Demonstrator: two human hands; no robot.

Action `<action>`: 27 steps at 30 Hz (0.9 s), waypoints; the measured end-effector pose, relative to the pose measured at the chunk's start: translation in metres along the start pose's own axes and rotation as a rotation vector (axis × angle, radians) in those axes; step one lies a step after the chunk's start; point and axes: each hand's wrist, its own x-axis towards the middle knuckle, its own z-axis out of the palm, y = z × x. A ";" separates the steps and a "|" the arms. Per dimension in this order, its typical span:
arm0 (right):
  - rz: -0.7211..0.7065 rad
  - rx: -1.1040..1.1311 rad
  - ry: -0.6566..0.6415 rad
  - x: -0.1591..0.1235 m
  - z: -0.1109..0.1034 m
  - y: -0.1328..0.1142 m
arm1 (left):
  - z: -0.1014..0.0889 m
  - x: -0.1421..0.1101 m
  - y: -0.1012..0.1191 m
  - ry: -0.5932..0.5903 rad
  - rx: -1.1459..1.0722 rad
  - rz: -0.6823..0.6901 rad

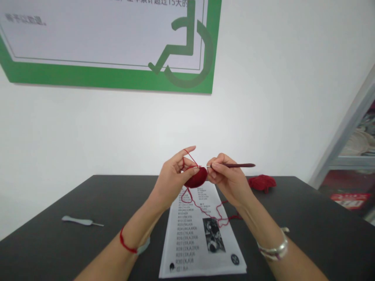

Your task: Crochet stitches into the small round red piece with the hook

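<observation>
1. The left hand (172,175) grasped a red crochet piece (197,179) near its upper edge, with a red yarn strand (191,157) looped over its raised index finger.
2. The right hand (230,173) gripped a crochet hook (240,165) with a dark red handle; the metal shaft met the piece's top edge.
3. The piece was held up between the two hands, above the far end of the printed pattern sheets (190,255), and together they blocked part of the upper lines.
4. More of the strand trailed down across the print and ran near the sheets' dark photo (213,235); the right forearm hid where it went.
5. A bundle of red yarn (263,182) lay on the black counter (123,201) beyond the right forearm, which partly covered it.
6. A second hook (78,221) with a pale handle lay well apart, to the left.
7. A green-bordered sign (117,76) hung on the white wall (263,97) behind, and a shelf unit (351,162) stood at the far right.
</observation>
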 end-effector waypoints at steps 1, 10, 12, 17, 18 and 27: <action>0.005 0.021 0.009 0.000 0.002 0.004 | 0.001 0.000 -0.001 -0.019 -0.063 -0.043; -1.024 -1.030 -0.041 -0.008 -0.015 0.037 | 0.004 -0.001 -0.009 -0.104 -0.426 -0.254; -0.959 -0.953 -0.040 -0.007 -0.016 0.036 | 0.002 0.000 -0.010 -0.121 -0.462 -0.300; -0.336 -0.324 -0.085 -0.002 -0.011 0.019 | -0.006 0.005 -0.009 -0.162 -0.474 -0.324; -0.285 -0.266 -0.099 -0.001 -0.011 0.015 | -0.007 0.005 -0.008 -0.164 -0.467 -0.314; -0.299 -0.328 -0.142 -0.006 -0.018 -0.005 | -0.015 0.006 0.002 -0.183 -0.390 -0.287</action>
